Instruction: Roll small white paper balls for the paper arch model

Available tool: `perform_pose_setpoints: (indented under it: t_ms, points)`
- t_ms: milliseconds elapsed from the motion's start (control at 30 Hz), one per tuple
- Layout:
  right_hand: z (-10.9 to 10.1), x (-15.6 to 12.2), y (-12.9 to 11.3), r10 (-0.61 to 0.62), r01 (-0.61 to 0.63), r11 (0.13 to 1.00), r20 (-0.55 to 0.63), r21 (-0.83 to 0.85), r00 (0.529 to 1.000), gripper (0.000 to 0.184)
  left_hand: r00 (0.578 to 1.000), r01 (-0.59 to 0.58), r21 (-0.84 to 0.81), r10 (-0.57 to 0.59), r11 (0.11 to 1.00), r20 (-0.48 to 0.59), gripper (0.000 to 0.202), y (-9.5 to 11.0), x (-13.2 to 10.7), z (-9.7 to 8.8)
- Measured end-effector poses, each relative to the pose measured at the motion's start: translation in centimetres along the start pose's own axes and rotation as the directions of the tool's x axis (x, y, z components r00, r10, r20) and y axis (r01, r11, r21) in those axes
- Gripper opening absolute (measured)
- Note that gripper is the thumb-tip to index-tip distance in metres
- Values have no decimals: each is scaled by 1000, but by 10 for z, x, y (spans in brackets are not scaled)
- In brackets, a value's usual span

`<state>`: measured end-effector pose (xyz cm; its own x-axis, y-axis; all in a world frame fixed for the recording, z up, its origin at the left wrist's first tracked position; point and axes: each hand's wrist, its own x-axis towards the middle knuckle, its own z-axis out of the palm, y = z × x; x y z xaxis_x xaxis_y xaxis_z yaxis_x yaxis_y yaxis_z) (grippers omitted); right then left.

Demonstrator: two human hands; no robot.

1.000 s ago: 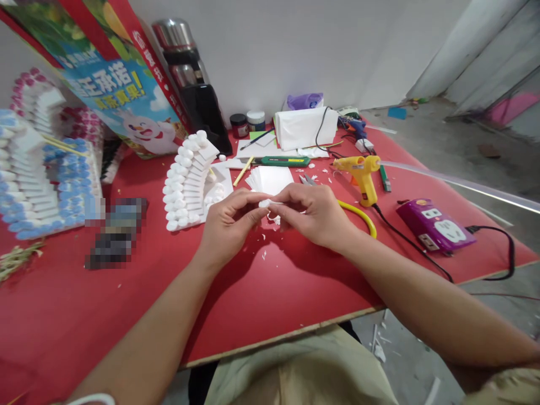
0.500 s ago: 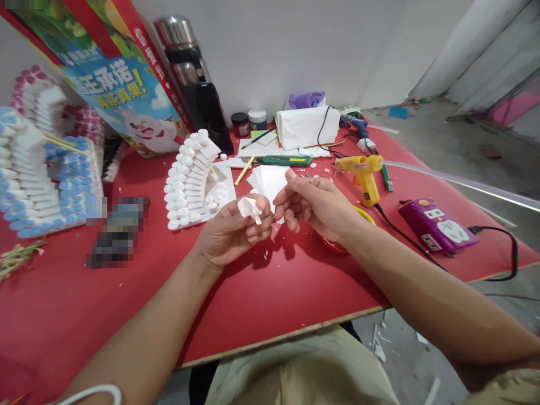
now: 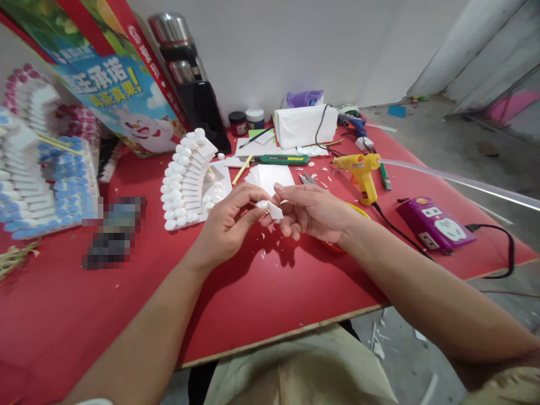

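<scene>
My left hand (image 3: 230,222) pinches a small white foam piece (image 3: 272,209) between thumb and fingertips, just above the red table (image 3: 261,292). My right hand (image 3: 314,212) is beside it, fingers loosely stretched out, its fingertips touching the same white piece from the right. Behind my hands lies a fan of white foam sheets (image 3: 272,177). To the left of them stands a white foam staircase model (image 3: 188,180) edged with round white beads.
A yellow glue gun (image 3: 360,171) stands at right, its black cord leading toward a purple power strip (image 3: 434,223). A green utility knife (image 3: 282,160), scissors (image 3: 307,179), tissue pack (image 3: 304,126), small jars (image 3: 247,120), thermos (image 3: 185,73), a printed carton (image 3: 113,84) and blue and pink bead models (image 3: 37,180) crowd the back and left.
Half a second ago my left hand held the white piece turned up and my right hand was apart and open; now both hands have come together on the piece again, lower over the table.
</scene>
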<state>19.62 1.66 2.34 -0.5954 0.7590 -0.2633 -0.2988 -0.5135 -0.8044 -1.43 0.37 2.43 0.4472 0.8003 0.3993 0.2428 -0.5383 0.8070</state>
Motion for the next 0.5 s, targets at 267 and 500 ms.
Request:
perform_pose_setpoints:
  t_ms: [267,500]
  points:
    - [-5,1,1,14,-13,999,-24,46,1000,18,995,-94,98,90,991,50,16,-1,-1,3]
    - [-2,1,-5,174,-172,983,-27,69,984,25,972,-229,252,234,940,14,19,-3,0,2]
